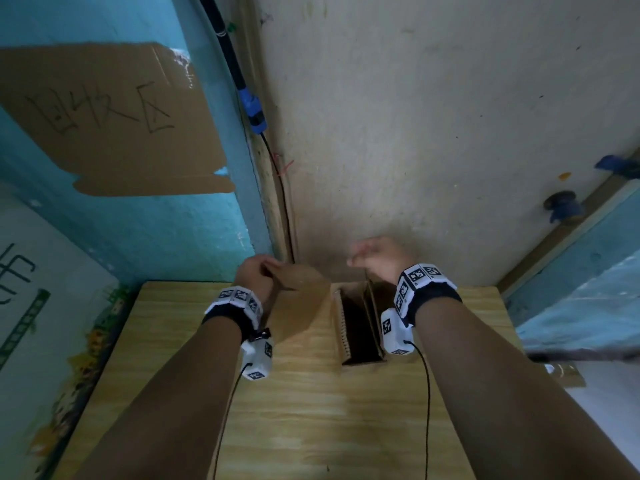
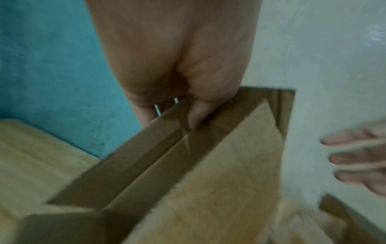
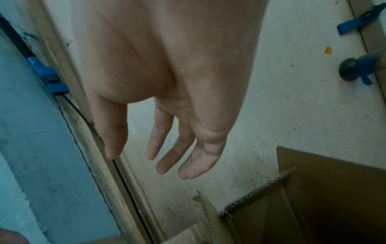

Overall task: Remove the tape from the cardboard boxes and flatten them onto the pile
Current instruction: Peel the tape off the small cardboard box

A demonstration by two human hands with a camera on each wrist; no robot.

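Note:
A small brown cardboard box (image 1: 299, 301) is tilted above the wooden table (image 1: 311, 410). My left hand (image 1: 258, 271) grips its far top edge. In the left wrist view the thumb (image 2: 196, 115) presses on the box (image 2: 208, 173) beside a glossy clear tape strip (image 2: 183, 142) along the seam. A second box (image 1: 360, 327) stands open on the table to the right, dark inside. My right hand (image 1: 367, 254) hovers blurred above it. In the right wrist view that hand (image 3: 150, 156) is empty with relaxed fingers, above the open box (image 3: 313, 198).
The table stands in a corner between a blue wall and a white wall. A cardboard sign (image 1: 114, 123) with handwriting hangs on the blue wall. A black cable with a blue connector (image 1: 254, 112) runs down the corner. A blue knob (image 1: 561, 204) sticks out at the right.

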